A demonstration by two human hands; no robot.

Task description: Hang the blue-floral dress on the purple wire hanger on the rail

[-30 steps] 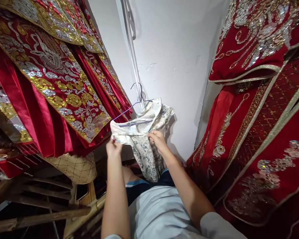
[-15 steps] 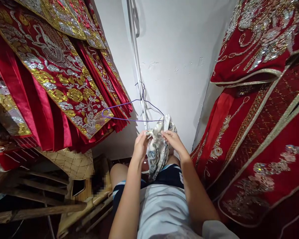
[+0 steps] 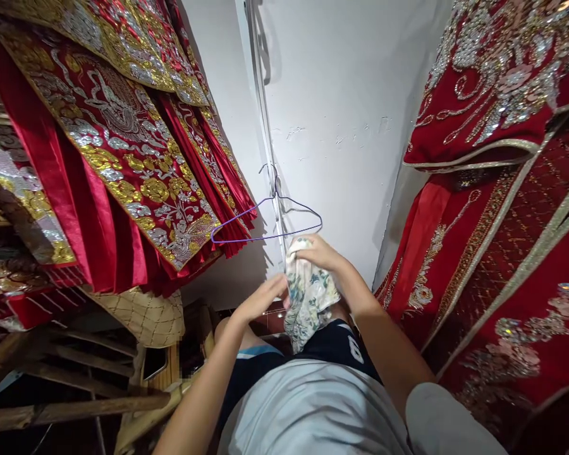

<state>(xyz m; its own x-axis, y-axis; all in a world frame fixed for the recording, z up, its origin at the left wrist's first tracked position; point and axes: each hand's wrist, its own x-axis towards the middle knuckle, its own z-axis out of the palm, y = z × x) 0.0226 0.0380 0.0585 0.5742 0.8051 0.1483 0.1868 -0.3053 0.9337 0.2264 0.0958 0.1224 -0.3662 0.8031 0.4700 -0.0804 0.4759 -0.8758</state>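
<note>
A white garment with a green and blue floral print [image 3: 308, 294] hangs bunched in front of my lap. My right hand [image 3: 318, 253] is closed round its top, fingers curled over the gathered cloth. My left hand [image 3: 264, 296] is at the garment's left edge, fingers bent in on the cloth; its fingertips are partly hidden. Just above and beyond my hands, a thin purple clothes hanger [image 3: 246, 239] hangs by its hook with nothing on it.
A white pole [image 3: 264, 120] runs down the pale wall [image 3: 332, 76]. Red embroidered gowns hang on the left [image 3: 137, 164] and right [image 3: 483, 253]. A bamboo chair [image 3: 90, 404] stands at lower left, with a phone [image 3: 155, 363] lying near it.
The garment has come down off the hanger's right end, which now shows bare. My right hand has shifted up onto the cloth's top; my left hand has dropped lower.
</note>
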